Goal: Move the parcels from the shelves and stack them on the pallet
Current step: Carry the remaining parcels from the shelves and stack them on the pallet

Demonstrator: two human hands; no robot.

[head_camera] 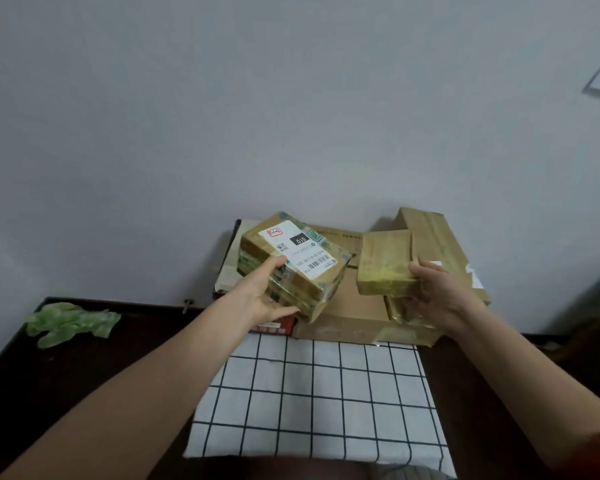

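My left hand grips a taped cardboard parcel with a white shipping label, thumb on top and fingers underneath, holding it tilted above the pile. My right hand grips a smaller plain brown parcel by its right end, also lifted. Under both lies a large flat cardboard box. Another brown parcel rests at the back right, and one more sits beneath my right hand.
A white cloth with a black grid covers the dark table in front of the pile. A crumpled green plastic bag lies at the left. A red-edged box sits under the left parcel. A pale wall stands behind.
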